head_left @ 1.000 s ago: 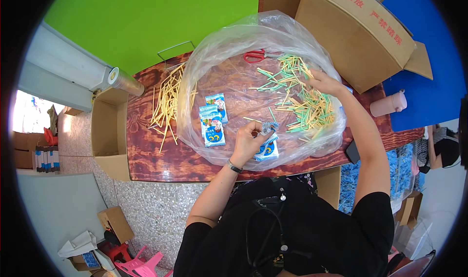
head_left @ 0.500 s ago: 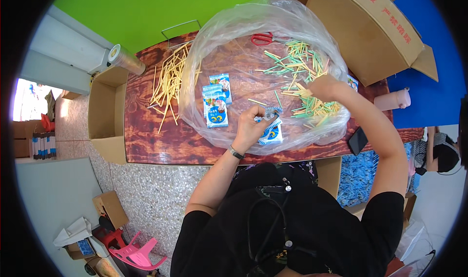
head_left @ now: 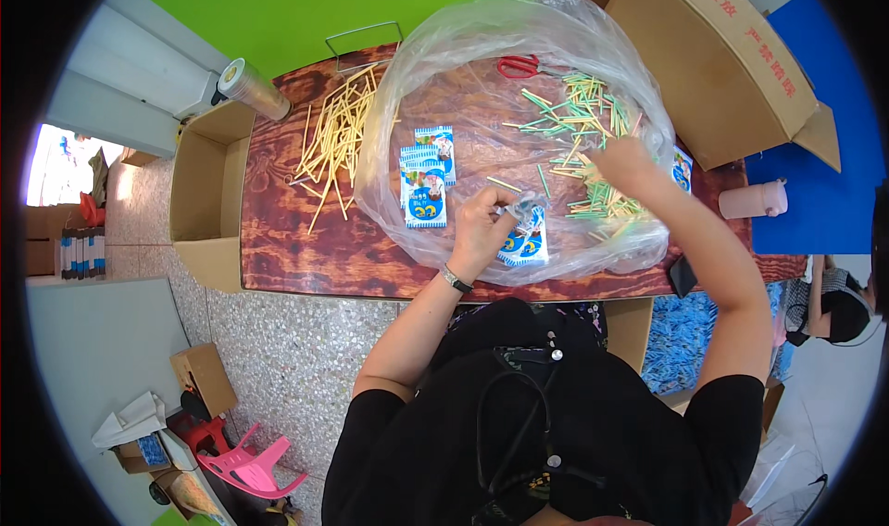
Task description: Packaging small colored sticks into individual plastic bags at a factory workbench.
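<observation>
My left hand (head_left: 481,232) pinches a small packet (head_left: 529,214), its silvery, see-through end turned up. Beneath it lie blue-and-white printed packets (head_left: 524,246). Over a loose pile of thin green and yellow sticks (head_left: 589,118), my right hand (head_left: 626,165) has its fingers curled together at the pile's edge; what they grip, if anything, is too small to make out. Left of my left hand, a stack of similar packets (head_left: 426,195) rests flat. Everything here lies inside a clear plastic bag (head_left: 384,169) with a rolled-up rim, spread on the wooden table (head_left: 278,253).
Red-handled scissors (head_left: 519,66) lie at the bag's far side. Plain yellow sticks (head_left: 335,132) are heaped on the left. A cardboard box (head_left: 713,72) stands far right, near a pink bottle (head_left: 752,198) and a dark phone (head_left: 682,276). Another box (head_left: 211,193) adjoins the left edge.
My right hand has shifted slightly within the stick pile, its fingertips drawing in. My left hand keeps its packet, now tilted more upright. The whole view has shifted a little.
</observation>
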`<control>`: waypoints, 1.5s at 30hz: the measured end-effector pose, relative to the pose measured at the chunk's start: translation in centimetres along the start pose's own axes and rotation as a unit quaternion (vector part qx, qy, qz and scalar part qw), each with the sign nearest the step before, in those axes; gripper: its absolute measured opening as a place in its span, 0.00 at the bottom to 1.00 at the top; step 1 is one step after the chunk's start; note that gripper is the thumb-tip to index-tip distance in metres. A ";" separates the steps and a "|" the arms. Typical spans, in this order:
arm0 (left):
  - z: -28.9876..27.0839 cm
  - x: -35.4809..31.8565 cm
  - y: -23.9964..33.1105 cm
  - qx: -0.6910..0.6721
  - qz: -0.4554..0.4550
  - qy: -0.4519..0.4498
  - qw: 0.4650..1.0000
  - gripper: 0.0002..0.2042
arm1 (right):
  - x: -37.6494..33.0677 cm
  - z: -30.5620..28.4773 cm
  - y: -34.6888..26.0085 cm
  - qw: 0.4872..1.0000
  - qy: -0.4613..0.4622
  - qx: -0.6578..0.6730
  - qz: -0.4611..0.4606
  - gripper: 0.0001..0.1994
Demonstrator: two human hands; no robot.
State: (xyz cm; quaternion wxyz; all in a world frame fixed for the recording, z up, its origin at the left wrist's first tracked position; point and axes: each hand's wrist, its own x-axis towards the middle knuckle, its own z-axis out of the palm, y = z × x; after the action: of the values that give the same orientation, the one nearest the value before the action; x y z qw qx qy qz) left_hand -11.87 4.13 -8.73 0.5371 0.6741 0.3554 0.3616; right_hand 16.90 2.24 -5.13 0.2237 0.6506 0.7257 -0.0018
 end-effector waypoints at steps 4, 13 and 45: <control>-0.3 0.7 0.6 0.053 0.046 0.032 0.997 0.08 | -2.6 -10.5 -0.2 0.969 -0.030 0.181 -0.163 0.09; -0.2 1.1 0.8 0.093 0.088 0.031 0.991 0.12 | -3.1 -15.1 -3.8 0.932 0.023 0.269 -0.240 0.11; -0.3 -0.3 1.7 0.223 0.213 0.092 0.947 0.15 | -0.4 -18.2 -6.5 0.968 -0.179 0.001 -0.173 0.07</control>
State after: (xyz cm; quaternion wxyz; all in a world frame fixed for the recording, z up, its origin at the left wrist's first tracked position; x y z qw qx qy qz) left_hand -12.12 3.76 -7.00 0.2486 0.8006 0.3224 0.4397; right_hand 4.91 6.17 9.53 0.3457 0.5041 0.7756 -0.1573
